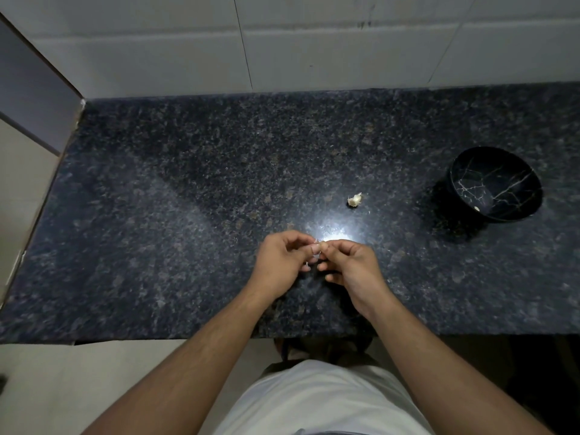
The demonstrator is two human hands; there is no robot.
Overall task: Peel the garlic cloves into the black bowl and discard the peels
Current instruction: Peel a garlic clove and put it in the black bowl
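Garlic clove (317, 246) pinched between left hand (284, 262) and right hand (351, 265), near counter (188, 215) edge. Black bowl (496, 183) far right. Loose garlic piece (355, 200) between.

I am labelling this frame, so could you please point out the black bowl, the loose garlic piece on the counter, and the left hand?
black bowl (530, 180): head view, far right rim.
loose garlic piece (355, 200): head view, its pale middle.
left hand (282, 259): head view, back of the hand.

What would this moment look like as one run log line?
step: peeling | left hand and right hand: both pinching garlic clove | black bowl: one pale piece inside | garlic piece: loose on counter
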